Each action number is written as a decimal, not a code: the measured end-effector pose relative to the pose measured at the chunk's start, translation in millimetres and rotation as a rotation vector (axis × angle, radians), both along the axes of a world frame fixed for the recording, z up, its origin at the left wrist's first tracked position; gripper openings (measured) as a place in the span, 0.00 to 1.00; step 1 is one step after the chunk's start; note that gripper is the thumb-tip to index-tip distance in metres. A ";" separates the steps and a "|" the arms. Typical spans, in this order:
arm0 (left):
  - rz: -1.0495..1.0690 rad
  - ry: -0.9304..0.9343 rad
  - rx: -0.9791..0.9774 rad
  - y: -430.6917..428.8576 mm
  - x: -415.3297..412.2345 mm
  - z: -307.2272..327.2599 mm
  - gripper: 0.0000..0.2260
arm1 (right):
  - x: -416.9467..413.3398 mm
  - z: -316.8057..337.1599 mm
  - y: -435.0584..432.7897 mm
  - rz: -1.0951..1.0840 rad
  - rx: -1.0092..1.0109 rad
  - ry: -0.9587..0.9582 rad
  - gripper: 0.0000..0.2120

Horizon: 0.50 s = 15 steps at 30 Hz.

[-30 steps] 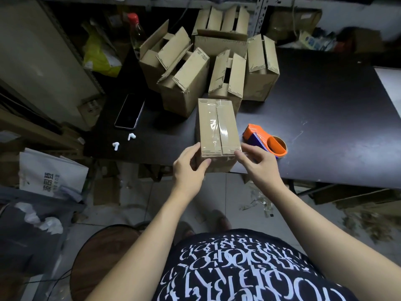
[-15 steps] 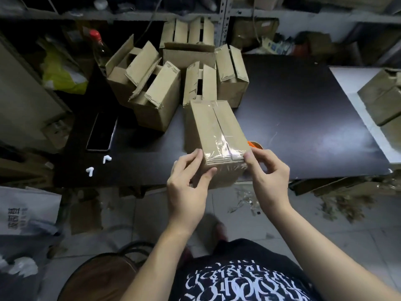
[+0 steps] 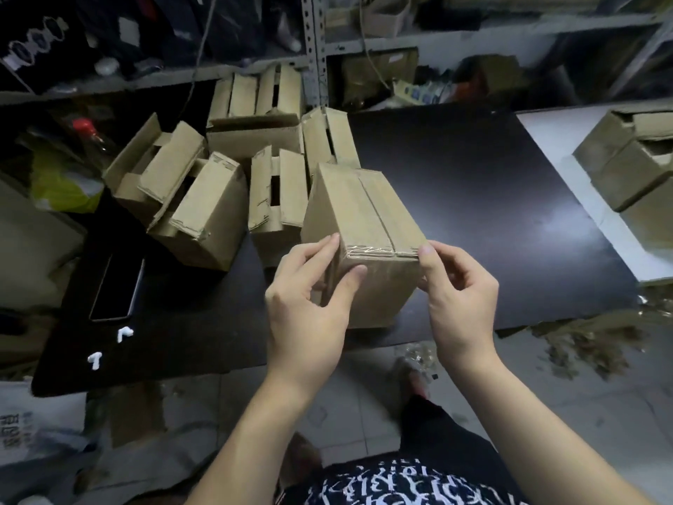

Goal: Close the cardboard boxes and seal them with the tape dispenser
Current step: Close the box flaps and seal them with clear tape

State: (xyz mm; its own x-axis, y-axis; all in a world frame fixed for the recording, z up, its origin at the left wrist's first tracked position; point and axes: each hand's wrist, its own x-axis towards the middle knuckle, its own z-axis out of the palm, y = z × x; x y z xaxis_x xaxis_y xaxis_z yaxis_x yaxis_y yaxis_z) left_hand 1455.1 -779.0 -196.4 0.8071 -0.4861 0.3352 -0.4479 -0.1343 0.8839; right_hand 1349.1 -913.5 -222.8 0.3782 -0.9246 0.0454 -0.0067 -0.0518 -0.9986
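A taped cardboard box [image 3: 364,227] is held tilted above the near edge of the black table [image 3: 473,198], its sealed top seam facing up. My left hand [image 3: 309,297] grips its near left corner, thumb on the front face. My right hand [image 3: 459,286] pinches the near right corner. Several open cardboard boxes [image 3: 204,198] with raised flaps stand in a cluster behind it on the left. The tape dispenser is hidden behind the held box.
A phone [image 3: 116,286] and two white earbuds [image 3: 109,344] lie on the table's left part. More cardboard boxes [image 3: 633,162] sit on a white surface at the right. Metal shelves [image 3: 317,52] with clutter run along the back. A yellow bag [image 3: 62,176] is far left.
Both hands have lifted the taped box off the table and tilted it toward me. The view has shifted right, and the orange tape dispenser is now covered by the box.
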 end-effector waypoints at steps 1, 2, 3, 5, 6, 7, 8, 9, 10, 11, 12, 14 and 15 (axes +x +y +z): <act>0.012 -0.010 0.006 -12.7 -4.0 7.0 0.20 | -2.0 4.5 -15.4 0.005 -0.012 -0.008 0.09; 0.027 -0.020 0.009 -26.9 -8.2 13.8 0.20 | -2.9 9.2 -31.5 0.009 -0.017 -0.015 0.07; 0.047 -0.029 0.011 -42.7 -12.4 19.8 0.21 | -3.2 13.9 -48.4 0.014 -0.019 -0.023 0.06; 0.080 -0.030 0.013 -73.9 -18.5 28.8 0.21 | -1.4 20.9 -78.2 0.015 -0.009 -0.042 0.07; 0.084 -0.021 0.007 -92.5 -20.4 32.6 0.21 | -0.5 24.1 -94.8 0.019 0.001 -0.056 0.07; 0.077 -0.006 -0.001 -110.3 -20.5 34.9 0.21 | 0.5 26.9 -110.4 0.027 0.013 -0.067 0.07; 0.063 0.012 -0.012 -127.1 -19.3 36.4 0.21 | 2.0 28.8 -125.3 0.034 0.026 -0.077 0.07; 0.049 0.027 -0.019 -146.2 -17.2 36.9 0.21 | 3.1 30.6 -142.8 0.040 0.039 -0.087 0.08; 0.034 0.040 -0.022 -164.3 -14.1 36.0 0.21 | 5.2 31.3 -159.4 0.044 0.050 -0.098 0.09; 0.021 0.051 -0.020 -182.1 -10.5 33.9 0.21 | 7.2 31.4 -175.6 0.046 0.063 -0.110 0.10; 0.012 0.065 -0.015 -199.7 -7.5 30.9 0.21 | 9.7 30.4 -191.2 0.044 0.078 -0.120 0.11; 0.009 0.127 -0.002 -234.0 -2.8 22.0 0.21 | 15.1 23.4 -220.7 0.035 0.101 -0.124 0.13; 0.012 0.181 -0.008 -250.7 -1.5 17.8 0.22 | 18.0 18.1 -234.2 0.030 0.106 -0.115 0.14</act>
